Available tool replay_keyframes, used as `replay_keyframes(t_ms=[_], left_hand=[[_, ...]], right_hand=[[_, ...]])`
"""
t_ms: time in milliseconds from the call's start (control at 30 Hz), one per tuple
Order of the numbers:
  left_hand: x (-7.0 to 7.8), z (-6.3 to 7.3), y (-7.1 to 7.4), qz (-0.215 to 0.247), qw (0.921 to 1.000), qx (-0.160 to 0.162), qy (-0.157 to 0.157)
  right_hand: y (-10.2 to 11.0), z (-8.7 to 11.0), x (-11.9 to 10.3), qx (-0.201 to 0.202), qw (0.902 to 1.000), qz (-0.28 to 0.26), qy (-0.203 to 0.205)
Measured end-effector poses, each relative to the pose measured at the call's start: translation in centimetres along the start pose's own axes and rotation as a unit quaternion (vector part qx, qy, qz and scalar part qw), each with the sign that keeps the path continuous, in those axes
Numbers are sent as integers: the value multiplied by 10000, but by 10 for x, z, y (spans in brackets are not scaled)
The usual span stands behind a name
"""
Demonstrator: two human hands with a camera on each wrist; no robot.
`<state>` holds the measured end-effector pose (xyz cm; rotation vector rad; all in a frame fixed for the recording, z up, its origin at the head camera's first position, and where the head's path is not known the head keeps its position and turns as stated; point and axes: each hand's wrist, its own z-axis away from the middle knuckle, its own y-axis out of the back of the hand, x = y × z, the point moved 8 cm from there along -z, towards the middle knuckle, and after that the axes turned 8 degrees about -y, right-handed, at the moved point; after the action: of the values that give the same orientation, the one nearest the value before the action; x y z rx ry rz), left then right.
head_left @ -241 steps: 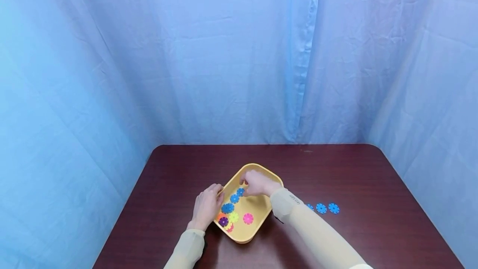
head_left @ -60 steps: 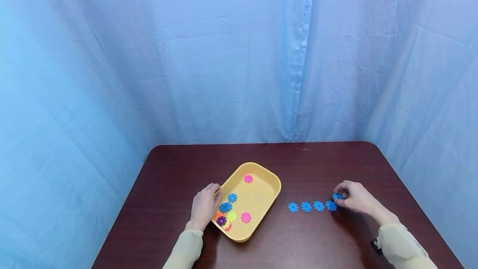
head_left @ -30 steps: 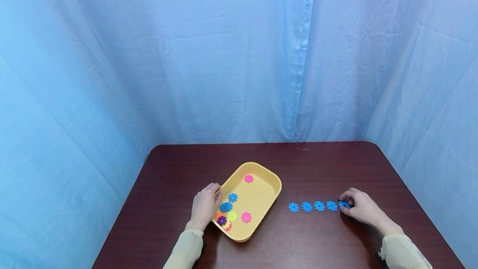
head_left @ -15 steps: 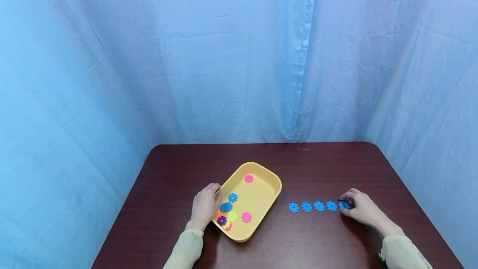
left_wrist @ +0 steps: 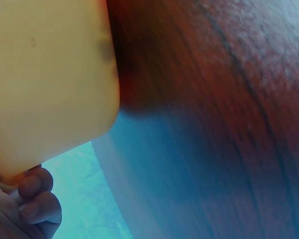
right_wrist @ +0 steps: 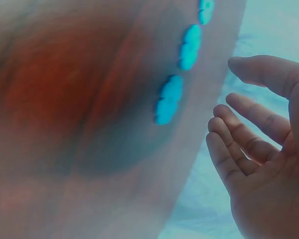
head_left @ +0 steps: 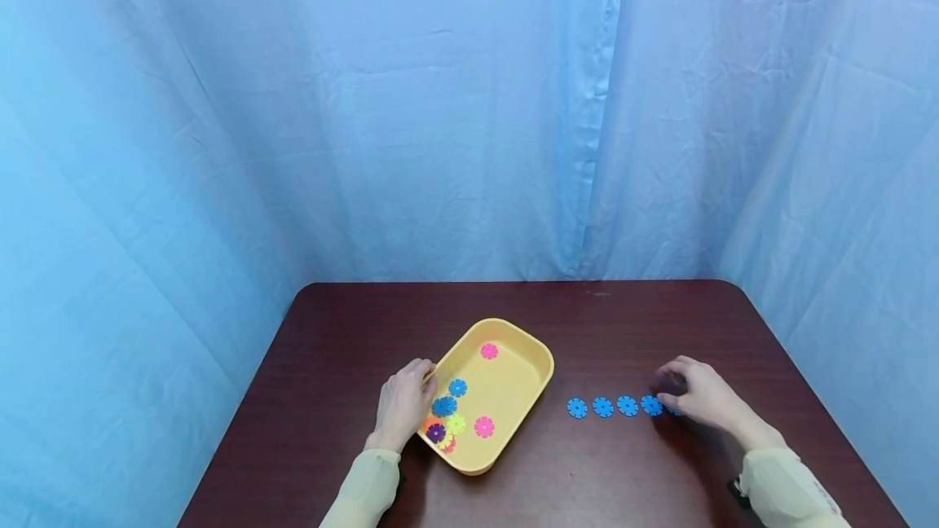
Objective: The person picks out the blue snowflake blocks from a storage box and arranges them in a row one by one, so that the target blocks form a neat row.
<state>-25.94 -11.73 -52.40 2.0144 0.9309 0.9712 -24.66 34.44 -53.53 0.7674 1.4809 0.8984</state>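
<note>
Left hand (head_left: 402, 406): one, its fingers curled over the tray's left rim, gripping it.
Yellow tray (head_left: 513, 381): one, set askew between the tabletop's left and right edges, a little nearer the left.
Tray's left corner: one orange disc (head_left: 428, 422) partly under one purple disc (head_left: 436, 433), with yellow and reddish pieces overlapping just beside; those were too crowded to count surely.
Along the tray's left side: a darker blue patch (head_left: 443, 407), perhaps more than one disc, and one lone blue disc (head_left: 458, 388) beyond it.
Tray's bare floor: two pink discs well apart, one (head_left: 483, 427) toward the near end, one (head_left: 489, 351) by the far corner.
Tabletop (head_left: 352, 332): five blue discs (head_left: 627, 405) ran from right of the tray toward the right edge, the fifth mostly hidden.
Right hand (head_left: 700, 399): one, over the row's right end, fingers parted and released, holding nothing.
</note>
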Motion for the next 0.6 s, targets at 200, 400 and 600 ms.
replay_keyframes(t_ms=[200, 400, 600], left_hand=[[-1, 0, 0, 28, 10000, -41, 38], [-2, -1, -2, 32, 9999, -105, 106], [0, 0, 0, 47, 9999, -103, 115]], right_hand=[[4, -10, -22, 36, 9997, 57, 215], [5, -23, -45, -30, 9993, 44, 379], [6, -37, -73, -115, 9984, 17, 557]])
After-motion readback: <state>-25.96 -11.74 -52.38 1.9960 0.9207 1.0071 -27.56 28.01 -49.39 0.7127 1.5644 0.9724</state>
